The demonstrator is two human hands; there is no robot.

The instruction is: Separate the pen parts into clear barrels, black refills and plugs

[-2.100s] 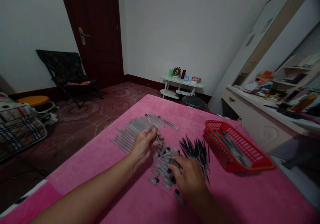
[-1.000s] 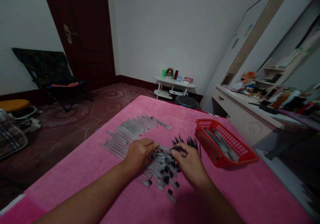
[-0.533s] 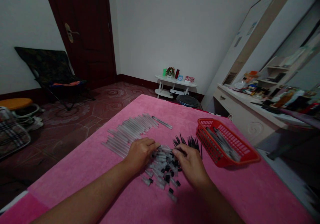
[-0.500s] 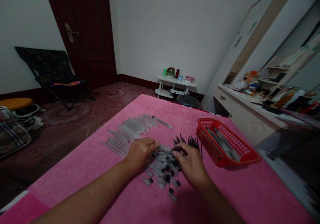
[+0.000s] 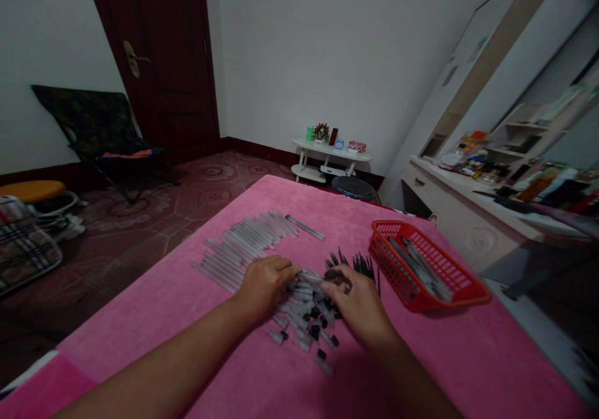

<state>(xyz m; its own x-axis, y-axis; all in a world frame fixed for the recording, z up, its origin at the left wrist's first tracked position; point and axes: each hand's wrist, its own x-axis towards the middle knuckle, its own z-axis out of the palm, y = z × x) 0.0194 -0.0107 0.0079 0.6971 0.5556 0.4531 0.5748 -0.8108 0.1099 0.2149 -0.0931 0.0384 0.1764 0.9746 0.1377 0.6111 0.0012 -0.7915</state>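
So the pile of little capped pieces (image 5: 304,328) sits on the pink bench (image 5: 468,356) right between the two hands, spilling back toward the person. The pieces lie every which way. Left hand (image 5: 262,282) and right hand (image 5: 358,307) both curl in over its far end, fingertips nearly meeting, about equally close. Can't tell if either set of fingers actually grips one. Further out: clear tubes (image 5: 243,244), black sticks (image 5: 360,263), red basket (image 5: 397,275).

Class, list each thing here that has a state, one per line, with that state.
cap pile, loose heap
left hand, fingertips on the cap pile
right hand, fingertips on the cap pile
clear tubes, laid side by side
red basket, partly filled
door, shut
folding chair, unfolded
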